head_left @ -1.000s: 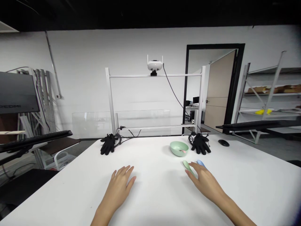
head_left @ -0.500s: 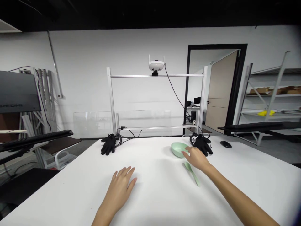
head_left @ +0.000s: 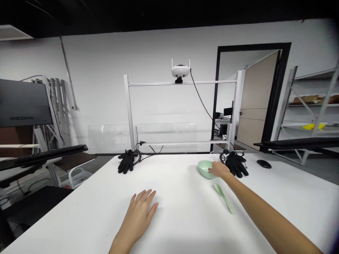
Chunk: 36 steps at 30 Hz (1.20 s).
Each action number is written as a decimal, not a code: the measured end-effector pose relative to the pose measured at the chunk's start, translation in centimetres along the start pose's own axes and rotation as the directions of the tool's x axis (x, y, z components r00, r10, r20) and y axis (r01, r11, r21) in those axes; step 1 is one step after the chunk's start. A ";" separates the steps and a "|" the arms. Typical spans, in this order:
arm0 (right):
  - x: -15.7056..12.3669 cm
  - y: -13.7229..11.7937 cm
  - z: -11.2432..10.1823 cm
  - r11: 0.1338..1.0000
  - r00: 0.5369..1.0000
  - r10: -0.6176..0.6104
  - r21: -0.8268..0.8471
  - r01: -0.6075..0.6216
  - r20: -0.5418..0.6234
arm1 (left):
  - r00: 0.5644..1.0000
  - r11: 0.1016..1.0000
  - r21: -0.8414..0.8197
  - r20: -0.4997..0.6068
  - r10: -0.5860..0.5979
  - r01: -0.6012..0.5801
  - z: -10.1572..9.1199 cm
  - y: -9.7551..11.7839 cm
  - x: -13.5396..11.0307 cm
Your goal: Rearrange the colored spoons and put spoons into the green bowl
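Observation:
A pale green bowl (head_left: pixel 203 170) stands upright on the white table (head_left: pixel 185 218). My right hand (head_left: pixel 220 169) is at its right rim, the thumb reaching inside and the other fingers curled over the outer side, partly hidden, so the rim is pinched between them. Just in front of the bowl lies a green spoon (head_left: pixel 224 198), its handle pointing toward me to the right. My left hand (head_left: pixel 140 213) hovers or rests over the table at the left, palm down, fingers spread, holding nothing.
Black gloves with cables lie at the back left (head_left: pixel 126 161) and back right (head_left: pixel 236 164), the latter just beyond my right hand. A black mouse (head_left: pixel 263 163) sits farther right. Behind the table rises a metal frame (head_left: pixel 182 83) carrying a white device with antennas (head_left: pixel 180 71).
My right hand has closed on the bowl's right rim, with its thumb now inside. The whole view has shifted slightly; the left hand keeps its pose.

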State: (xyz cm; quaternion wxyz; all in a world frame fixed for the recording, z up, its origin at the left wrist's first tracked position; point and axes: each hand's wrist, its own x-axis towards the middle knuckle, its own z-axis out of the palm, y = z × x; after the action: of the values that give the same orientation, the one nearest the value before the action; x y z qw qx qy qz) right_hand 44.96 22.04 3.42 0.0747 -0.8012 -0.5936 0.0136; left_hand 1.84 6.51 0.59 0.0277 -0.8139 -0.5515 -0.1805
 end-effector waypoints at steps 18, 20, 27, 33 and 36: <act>-2.2 0.1 -1.6 0.999 0.999 0.025 0.049 -0.023 -0.048 | 1.000 1.000 0.003 -0.015 0.011 -0.011 -0.1 -0.1 0.3; -3.9 0.0 -2.4 0.999 0.997 0.011 0.050 -0.007 -0.082 | 1.000 1.000 0.000 -0.023 0.013 -0.013 0.0 0.0 0.3; -9.8 -0.2 -2.8 0.996 0.995 -0.058 0.064 0.064 -0.086 | 1.000 1.000 -0.005 -0.014 0.023 -0.023 -0.1 0.5 0.4; -12.9 -1.1 0.1 0.994 0.998 -0.054 0.090 0.056 -0.025 | 0.999 0.999 0.002 -0.018 0.034 -0.034 -0.2 0.9 0.4; -13.8 -1.6 1.5 0.995 0.998 -0.069 0.075 0.069 -0.014 | 0.999 0.999 0.009 -0.012 0.038 -0.038 -0.2 0.9 0.4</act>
State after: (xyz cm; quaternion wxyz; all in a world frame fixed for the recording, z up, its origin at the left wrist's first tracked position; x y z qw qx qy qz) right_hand 39.16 9.47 1.28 0.1085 -0.7769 -0.6195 0.0290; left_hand 2.71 6.43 1.08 0.0383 -0.8231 -0.5365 -0.1823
